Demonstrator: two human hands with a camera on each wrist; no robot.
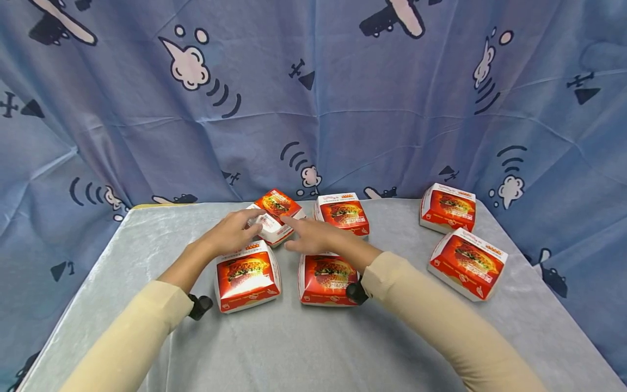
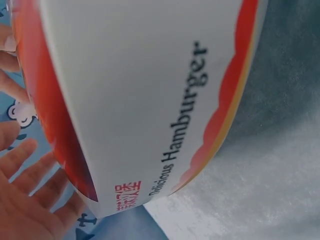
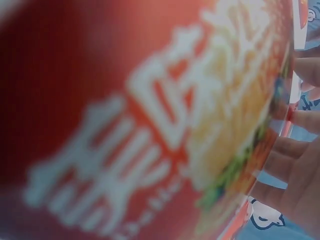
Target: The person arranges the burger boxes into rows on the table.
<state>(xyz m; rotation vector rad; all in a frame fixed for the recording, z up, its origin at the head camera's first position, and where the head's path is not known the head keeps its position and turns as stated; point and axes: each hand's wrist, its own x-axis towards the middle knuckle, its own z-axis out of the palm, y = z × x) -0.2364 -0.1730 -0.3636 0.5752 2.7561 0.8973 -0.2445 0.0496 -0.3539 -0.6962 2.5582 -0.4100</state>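
Both hands reach over the table to a red-and-white hamburger box point(image 1: 277, 204) that sits turned at an angle near the back edge. The left hand point(image 1: 229, 235) has its fingers extended at the box's left side. From the right, the right hand point(image 1: 318, 235) meets the box's near right side with its fingers spread. Below the left hand lies another hamburger box point(image 1: 246, 275), whose white side fills much of the left wrist view. Under the right forearm is a third hamburger box point(image 1: 327, 275), partly hidden by the wrist. A fourth box point(image 1: 345, 212) stands just behind the right hand.
Two more hamburger boxes stand at the right, one farther back point(image 1: 448, 208) and one nearer point(image 1: 470, 262), close together. A pale cloth covers the table point(image 1: 274, 348). Behind it hangs a blue patterned curtain point(image 1: 264, 65).
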